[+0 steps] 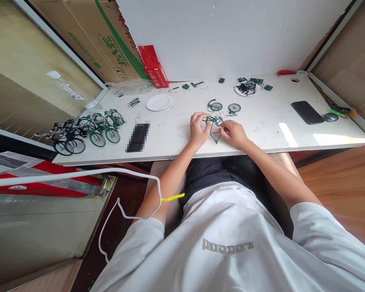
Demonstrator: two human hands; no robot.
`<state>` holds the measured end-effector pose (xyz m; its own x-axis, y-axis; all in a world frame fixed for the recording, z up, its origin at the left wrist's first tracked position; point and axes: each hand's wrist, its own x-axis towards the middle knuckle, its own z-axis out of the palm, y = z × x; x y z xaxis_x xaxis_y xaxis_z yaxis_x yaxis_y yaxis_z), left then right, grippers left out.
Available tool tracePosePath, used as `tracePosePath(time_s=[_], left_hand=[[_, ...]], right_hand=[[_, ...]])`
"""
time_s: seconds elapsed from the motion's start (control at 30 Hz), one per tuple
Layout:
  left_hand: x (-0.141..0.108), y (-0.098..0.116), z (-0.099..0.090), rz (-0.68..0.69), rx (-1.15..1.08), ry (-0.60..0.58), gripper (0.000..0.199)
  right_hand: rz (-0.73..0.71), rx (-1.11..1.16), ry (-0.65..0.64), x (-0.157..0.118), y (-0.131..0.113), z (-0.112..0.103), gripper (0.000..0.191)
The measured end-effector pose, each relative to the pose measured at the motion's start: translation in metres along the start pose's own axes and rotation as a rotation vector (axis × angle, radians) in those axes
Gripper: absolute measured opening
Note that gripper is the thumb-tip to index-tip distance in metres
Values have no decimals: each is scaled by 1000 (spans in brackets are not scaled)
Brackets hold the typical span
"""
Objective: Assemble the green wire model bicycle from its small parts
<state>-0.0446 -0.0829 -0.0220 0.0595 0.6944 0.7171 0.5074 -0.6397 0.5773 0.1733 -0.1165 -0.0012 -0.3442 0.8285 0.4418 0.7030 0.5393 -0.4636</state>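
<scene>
Near the front edge of the white table, my left hand (pixel 199 130) grips the upper left part of a small green bicycle frame (pixel 216 140). My right hand (pixel 233 133) is at the frame's right side, its thumb and fingers pinched on a small thin piece too small to name. Just beyond my hands lie two loose toy wheels: one (pixel 215 106) beside a green curved part, the other (pixel 234 108) with a small green piece at its lower edge. Tiny parts lie between the wheels and the frame.
Several assembled toy bicycles (pixel 97 138) stand at the left by a clear bottle (pixel 65 87). A white plate (pixel 159 102), a red box (pixel 158 75), a parts plate (pixel 247 89) and a black phone (pixel 308 112) lie farther out. A white cable (pixel 140 174) hangs at the left.
</scene>
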Motion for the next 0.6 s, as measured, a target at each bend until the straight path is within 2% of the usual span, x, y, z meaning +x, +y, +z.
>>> tracePosePath(time_s=[0.6], left_hand=[[2, 4, 0, -93, -7, -32, 28]], right_hand=[[6, -9, 44, 0, -3, -2, 32]])
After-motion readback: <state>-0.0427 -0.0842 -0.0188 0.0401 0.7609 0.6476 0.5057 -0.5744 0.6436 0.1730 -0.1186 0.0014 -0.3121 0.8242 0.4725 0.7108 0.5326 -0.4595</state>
